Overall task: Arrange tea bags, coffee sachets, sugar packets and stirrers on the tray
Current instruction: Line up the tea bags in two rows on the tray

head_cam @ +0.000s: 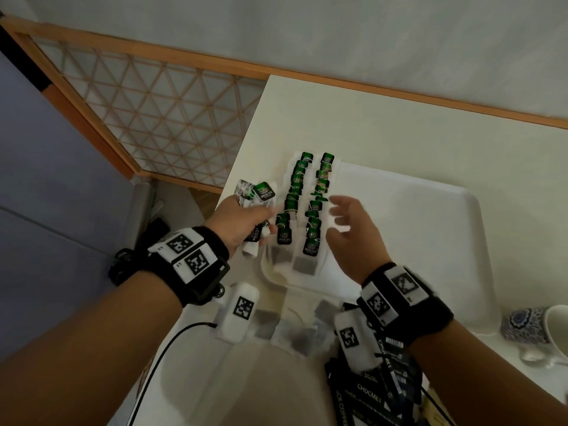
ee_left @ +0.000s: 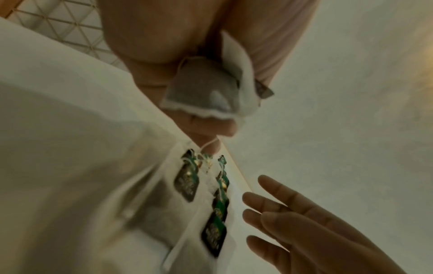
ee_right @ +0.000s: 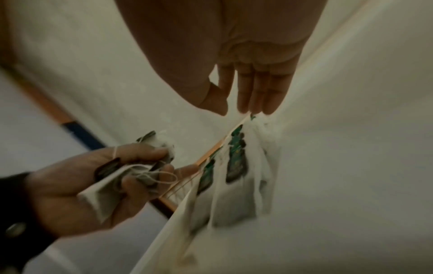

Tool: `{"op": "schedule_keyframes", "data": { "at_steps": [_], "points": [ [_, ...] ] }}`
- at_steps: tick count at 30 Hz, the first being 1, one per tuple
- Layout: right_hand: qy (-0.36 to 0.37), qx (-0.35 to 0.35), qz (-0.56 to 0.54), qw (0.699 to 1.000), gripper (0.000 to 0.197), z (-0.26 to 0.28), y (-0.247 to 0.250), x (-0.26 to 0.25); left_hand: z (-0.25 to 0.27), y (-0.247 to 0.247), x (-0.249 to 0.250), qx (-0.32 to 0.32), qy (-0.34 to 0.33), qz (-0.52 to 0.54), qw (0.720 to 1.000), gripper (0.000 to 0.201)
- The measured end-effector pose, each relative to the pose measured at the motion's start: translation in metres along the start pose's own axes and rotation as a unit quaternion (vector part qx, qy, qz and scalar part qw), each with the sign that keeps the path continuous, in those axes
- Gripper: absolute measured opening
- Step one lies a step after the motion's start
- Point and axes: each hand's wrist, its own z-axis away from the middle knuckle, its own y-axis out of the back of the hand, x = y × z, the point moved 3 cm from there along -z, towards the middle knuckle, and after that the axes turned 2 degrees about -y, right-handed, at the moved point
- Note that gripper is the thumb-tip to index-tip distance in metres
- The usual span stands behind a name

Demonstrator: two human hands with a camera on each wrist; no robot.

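Note:
Two rows of green-tagged tea bags lie along the left side of the white tray. My left hand hovers just left of those rows and grips a bunch of tea bags, their green tags sticking out above the fingers. My right hand is open over the tray, right of the rows, its fingers straight and holding nothing. Several loose tea bags and dark coffee sachets lie near the tray's front edge.
The tray sits on a white table against a wall with a wooden rail. A blue-patterned cup stands at the right edge. A lattice screen and the floor lie off the table's left edge.

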Motion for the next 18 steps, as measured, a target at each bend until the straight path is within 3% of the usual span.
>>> {"op": "schedule_keyframes", "data": {
  "at_steps": [3,6,8,14,18],
  "points": [
    [0.113,-0.086,0.065,0.988,0.029,0.038,-0.012,-0.007,0.029,0.015,-0.017,-0.014,0.029,-0.023,0.999,0.005],
    [0.158,-0.169,0.132,0.964,0.021,0.067,-0.029,-0.007,0.061,0.024,-0.037,-0.025,0.056,-0.015,0.998,0.006],
    [0.153,-0.206,0.193,0.947,0.025,0.079,-0.037,-0.006,0.078,0.03,-0.052,-0.021,0.072,0.0,0.997,0.005],
    [0.1,-0.243,0.321,0.91,0.068,0.102,-0.05,-0.008,0.114,0.032,-0.087,-0.023,0.106,0.034,0.994,0.014],
    [0.048,-0.242,0.319,0.915,0.062,0.108,-0.057,-0.005,0.125,0.026,-0.095,-0.032,0.12,0.051,0.991,0.013]
  ]
}}
